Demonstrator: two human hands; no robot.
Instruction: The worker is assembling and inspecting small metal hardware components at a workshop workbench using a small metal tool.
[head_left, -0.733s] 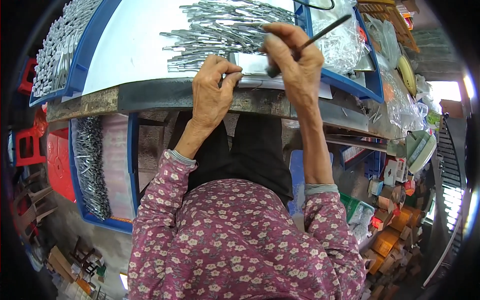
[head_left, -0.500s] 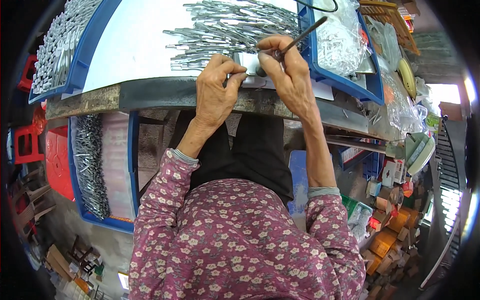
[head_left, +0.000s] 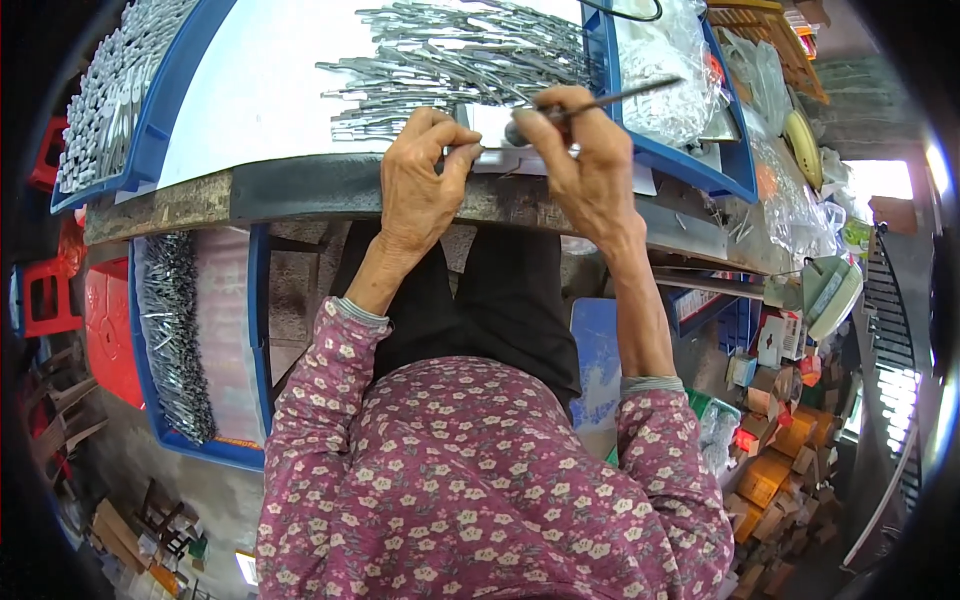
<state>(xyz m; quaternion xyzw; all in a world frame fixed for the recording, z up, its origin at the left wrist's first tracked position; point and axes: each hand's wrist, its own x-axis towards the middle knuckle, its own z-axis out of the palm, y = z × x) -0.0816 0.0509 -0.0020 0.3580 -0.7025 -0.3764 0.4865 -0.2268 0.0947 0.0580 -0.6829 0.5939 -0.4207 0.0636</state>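
1. The right hand [head_left: 595, 165] is closed around a slim dark tool [head_left: 640, 90] — thumb and forefinger wrap it, and its thin shaft sticks out beyond the knuckles, up and to the right of the grip. A dark rounded end shows just left of the thumb; some of that part is blurred.
2. The left hand [head_left: 418, 185] has thumb and forefinger drawn into a narrow pinch; I cannot tell whether a small piece sits between the tips.
3. Between the two grips lies a pale block [head_left: 490, 125], its left side just beside the left fingertips, its right side near the tool's rounded end.
4. Beyond both grips, a heap of thin grey metal strips [head_left: 450, 70] spreads over a white sheet [head_left: 250, 80], most lying roughly sideways.
5. To the right of the right grip, a blue tray [head_left: 690, 168] holds clear plastic [head_left: 660, 80].
6. Well left of the left grip, another blue tray [head_left: 160, 135] holds densely stacked strips [head_left: 105, 110].
7. Just below the grips, toward the body, runs the worn bench edge [head_left: 330, 185].
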